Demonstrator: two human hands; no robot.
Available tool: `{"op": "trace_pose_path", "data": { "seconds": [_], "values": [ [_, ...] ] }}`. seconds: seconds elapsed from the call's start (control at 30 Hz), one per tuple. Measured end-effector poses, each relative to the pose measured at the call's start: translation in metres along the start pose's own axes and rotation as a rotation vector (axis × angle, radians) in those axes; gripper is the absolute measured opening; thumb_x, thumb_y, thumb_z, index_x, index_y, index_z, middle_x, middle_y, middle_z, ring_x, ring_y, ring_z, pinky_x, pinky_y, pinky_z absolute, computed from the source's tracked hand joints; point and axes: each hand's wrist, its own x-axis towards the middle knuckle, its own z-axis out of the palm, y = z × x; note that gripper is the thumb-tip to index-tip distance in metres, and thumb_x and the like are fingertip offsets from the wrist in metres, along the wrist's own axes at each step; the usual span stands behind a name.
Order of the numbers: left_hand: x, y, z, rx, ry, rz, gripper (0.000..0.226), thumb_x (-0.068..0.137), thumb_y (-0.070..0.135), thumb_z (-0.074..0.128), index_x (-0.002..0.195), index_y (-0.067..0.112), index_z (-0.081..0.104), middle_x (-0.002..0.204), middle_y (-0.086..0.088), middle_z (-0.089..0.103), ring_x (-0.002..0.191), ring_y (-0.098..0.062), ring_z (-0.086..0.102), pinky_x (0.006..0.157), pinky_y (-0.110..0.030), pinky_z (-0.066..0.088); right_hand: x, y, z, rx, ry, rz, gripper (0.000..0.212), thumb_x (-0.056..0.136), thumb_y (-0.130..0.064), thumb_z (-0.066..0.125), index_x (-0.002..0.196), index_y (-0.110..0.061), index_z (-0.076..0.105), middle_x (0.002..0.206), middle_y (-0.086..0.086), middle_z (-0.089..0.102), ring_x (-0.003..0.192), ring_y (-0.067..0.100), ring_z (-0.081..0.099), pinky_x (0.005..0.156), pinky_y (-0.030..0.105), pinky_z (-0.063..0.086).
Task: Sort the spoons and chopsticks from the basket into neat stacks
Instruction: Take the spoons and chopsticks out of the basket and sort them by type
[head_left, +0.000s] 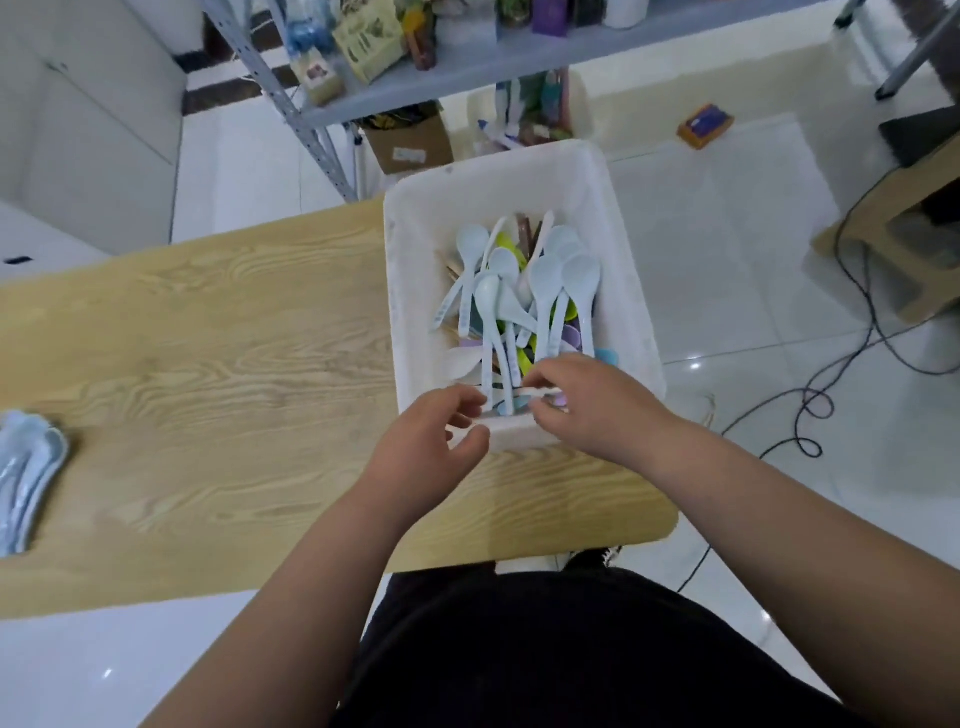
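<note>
The light wooden table carries, at its right end, the white plastic basket, holding tangled pale blue plastic spoons over brown chopsticks. A sorted spoon stack lies far left. The right hand pinches a thin pale handle at the near rim; it is best drawn out lengthwise, clear of the tangle. The left hand curls beside it, and whether it holds anything is unclear.

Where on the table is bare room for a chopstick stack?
Bare: the wood stretch of the table between the pale blue spoon stack and the white basket. Crowded: the basket's inside and its near rim, with the left hand there and the right hand pinching a white spoon.
</note>
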Motion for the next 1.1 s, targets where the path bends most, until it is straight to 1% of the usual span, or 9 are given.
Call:
{"op": "trace_pose_path", "data": {
  "seconds": [0.1, 0.2, 0.37, 0.43, 0.6, 0.77, 0.87, 1.0, 1.1],
  "values": [
    [-0.004, 0.003, 0.014, 0.009, -0.003, -0.068, 0.031, 0.091, 0.031, 0.064, 0.122, 0.032, 0.06, 0.109, 0.018, 0.062, 0.099, 0.006, 0.059, 0.086, -0.022, 0.051, 0.022, 0.014, -0.007, -0.079, 0.074, 0.088, 0.035, 0.097, -0.036, 0.05, 0.129, -0.02, 0.055, 0.113, 0.002, 0.06, 0.094, 0.022, 0.061, 0.079, 0.041, 0.054],
    [0.001, 0.002, 0.017, 0.053, -0.028, -0.108, 0.032, 0.091, 0.034, 0.062, 0.123, 0.034, 0.058, 0.109, 0.019, 0.06, 0.096, 0.005, 0.059, 0.086, -0.027, 0.053, 0.046, 0.021, -0.008, -0.229, 0.091, 0.172, 0.039, 0.097, -0.038, 0.051, 0.125, -0.011, 0.048, 0.11, 0.011, 0.054, 0.094, 0.028, 0.057, 0.069, 0.037, 0.047],
    [0.039, 0.003, 0.001, 0.104, 0.003, -0.088, 0.034, 0.093, 0.029, 0.06, 0.126, 0.028, 0.057, 0.112, 0.013, 0.06, 0.093, 0.0, 0.059, 0.081, -0.025, 0.05, 0.079, 0.024, 0.001, -0.381, 0.009, 0.351, 0.077, 0.094, -0.059, 0.051, 0.149, -0.013, 0.025, 0.135, 0.021, 0.043, 0.113, 0.036, 0.051, 0.075, 0.039, 0.04],
    [0.066, 0.005, -0.005, 0.132, 0.022, -0.046, 0.038, 0.094, 0.023, 0.059, 0.131, 0.021, 0.054, 0.12, 0.004, 0.058, 0.103, -0.009, 0.058, 0.088, -0.028, 0.048, 0.087, 0.023, 0.006, -0.385, -0.007, 0.398, 0.082, 0.093, -0.063, 0.052, 0.151, -0.015, 0.021, 0.14, 0.021, 0.038, 0.113, 0.035, 0.053, 0.074, 0.038, 0.04],
    [0.151, 0.001, -0.005, 0.279, 0.051, -0.031, 0.05, 0.094, 0.003, 0.051, 0.143, 0.008, 0.039, 0.139, -0.016, 0.042, 0.117, -0.032, 0.051, 0.091, -0.033, 0.042, 0.094, 0.02, 0.012, -0.317, 0.014, 0.464, 0.058, 0.093, -0.037, 0.06, 0.138, -0.018, 0.029, 0.131, 0.019, 0.037, 0.085, 0.03, 0.047, 0.064, 0.036, 0.038],
    [0.205, -0.005, 0.005, 0.632, -0.089, -0.067, 0.066, 0.089, 0.011, 0.063, 0.141, -0.006, 0.027, 0.136, -0.018, 0.042, 0.116, -0.03, 0.051, 0.09, -0.034, 0.041, 0.091, 0.021, 0.014, -0.283, 0.051, 0.47, 0.05, 0.089, -0.016, 0.062, 0.13, -0.019, 0.034, 0.114, 0.016, 0.044, 0.08, 0.03, 0.048, 0.063, 0.038, 0.045],
    [0.216, -0.012, 0.008, 0.723, -0.071, -0.1, 0.065, 0.092, 0.013, 0.057, 0.144, -0.009, 0.025, 0.137, -0.02, 0.045, 0.118, -0.031, 0.049, 0.094, -0.036, 0.041, 0.088, 0.024, 0.013, -0.265, 0.059, 0.474, 0.051, 0.09, -0.015, 0.066, 0.131, -0.019, 0.035, 0.107, 0.012, 0.042, 0.069, 0.024, 0.043, 0.053, 0.034, 0.036],
    [0.216, -0.012, 0.01, 0.587, -0.072, -0.242, 0.05, 0.097, 0.008, 0.048, 0.141, -0.006, 0.029, 0.136, -0.023, 0.042, 0.122, -0.034, 0.051, 0.101, -0.037, 0.042, 0.087, 0.027, 0.014, -0.235, 0.082, 0.465, 0.044, 0.092, -0.011, 0.063, 0.127, -0.018, 0.037, 0.104, 0.011, 0.04, 0.066, 0.019, 0.035, 0.044, 0.028, 0.022],
    [0.216, -0.011, 0.005, 0.515, -0.065, -0.258, 0.042, 0.096, 0.007, 0.047, 0.136, -0.005, 0.038, 0.132, -0.023, 0.043, 0.119, -0.038, 0.053, 0.093, -0.038, 0.046, 0.088, 0.028, 0.013, -0.223, 0.075, 0.447, 0.051, 0.09, -0.009, 0.065, 0.132, -0.018, 0.037, 0.103, 0.009, 0.034, 0.067, 0.019, 0.036, 0.045, 0.028, 0.022]
  ]
}}
